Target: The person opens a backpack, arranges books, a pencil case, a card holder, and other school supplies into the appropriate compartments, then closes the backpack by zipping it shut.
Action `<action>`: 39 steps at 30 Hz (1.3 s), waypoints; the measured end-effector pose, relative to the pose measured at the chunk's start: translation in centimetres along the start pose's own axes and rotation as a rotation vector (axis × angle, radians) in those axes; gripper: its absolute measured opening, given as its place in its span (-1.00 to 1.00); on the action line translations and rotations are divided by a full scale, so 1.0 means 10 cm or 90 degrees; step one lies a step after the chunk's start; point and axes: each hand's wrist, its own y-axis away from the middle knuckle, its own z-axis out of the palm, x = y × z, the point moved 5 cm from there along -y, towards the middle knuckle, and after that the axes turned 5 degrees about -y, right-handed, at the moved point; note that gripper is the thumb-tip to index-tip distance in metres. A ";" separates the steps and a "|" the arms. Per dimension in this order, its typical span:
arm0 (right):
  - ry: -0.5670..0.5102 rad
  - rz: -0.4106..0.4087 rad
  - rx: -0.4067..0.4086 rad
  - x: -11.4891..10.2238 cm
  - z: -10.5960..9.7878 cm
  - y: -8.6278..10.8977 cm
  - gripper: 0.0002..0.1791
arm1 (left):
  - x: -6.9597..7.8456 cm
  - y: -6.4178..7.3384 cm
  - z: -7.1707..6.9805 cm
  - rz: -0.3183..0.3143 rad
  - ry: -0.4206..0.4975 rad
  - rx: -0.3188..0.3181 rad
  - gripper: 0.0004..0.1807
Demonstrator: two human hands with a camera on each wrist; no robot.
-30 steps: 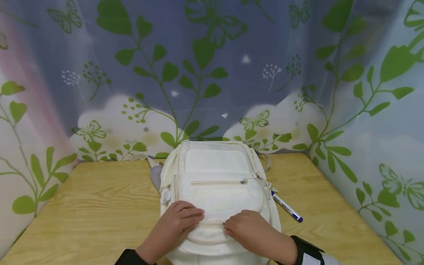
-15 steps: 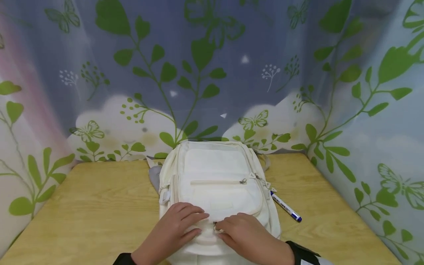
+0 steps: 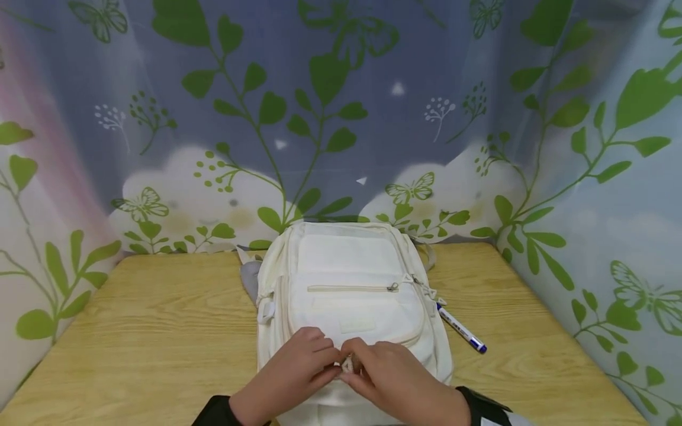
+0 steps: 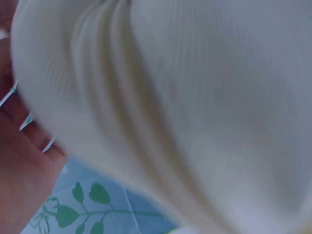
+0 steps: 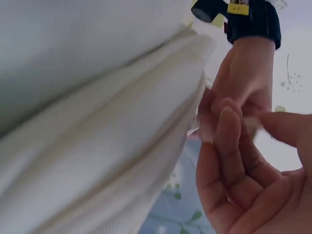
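A cream backpack [image 3: 346, 257] lies front up on the wooden table, its lower end toward me. Over its lower front pocket both hands meet, fingertips almost touching. My right hand [image 3: 396, 376] pinches a small zipper pull [image 3: 347, 364] between thumb and index finger; the zip line there is mostly hidden by the hands. Thumb and fingers of my left hand [image 3: 295, 370] close on the backpack's pocket edge just left of the pull. The left wrist view is filled by blurred cream fabric [image 4: 219, 107], with left fingers behind it. In the right wrist view, the right fingers [image 5: 229, 141] are curled beside the bag.
A white marker with blue ends [image 3: 462, 328] lies right of the bag. Across the upper front runs a shut zipper [image 3: 351, 289]. A grey piece [image 3: 249, 281] sticks out at the left side. Leaf-printed curtains [image 3: 330, 118] stand behind and beside the wooden table [image 3: 160, 319].
My right hand has drawn the zipper pull leftward along the lower pocket. My left hand's fingers have come together and moved slightly right, now meeting the right fingertips.
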 end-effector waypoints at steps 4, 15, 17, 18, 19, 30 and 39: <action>0.073 -0.024 0.023 0.05 -0.07 0.05 -0.70 | -0.04 0.01 -0.03 -0.014 0.043 -0.051 -0.87; 0.316 -0.071 0.038 0.23 0.09 0.05 -0.70 | -0.13 0.08 -0.07 -0.109 0.225 -0.208 -0.78; 0.344 -0.085 0.064 0.23 0.08 0.04 -0.75 | -0.13 0.07 -0.07 -0.114 0.210 -0.204 -0.82; 0.357 -0.092 0.077 0.23 0.08 0.03 -0.79 | -0.13 0.08 -0.08 -0.117 0.198 -0.202 -0.85; 0.367 -0.098 0.087 0.23 0.08 0.03 -0.82 | -0.13 0.08 -0.08 -0.118 0.186 -0.197 -0.86; 0.363 -0.095 0.082 0.27 0.10 0.03 -0.90 | -0.37 0.30 -0.20 -0.204 0.207 -0.231 -0.89; 0.347 -0.095 0.099 0.29 0.08 0.06 -0.89 | -0.82 0.51 -0.26 -0.261 0.183 -0.193 -0.85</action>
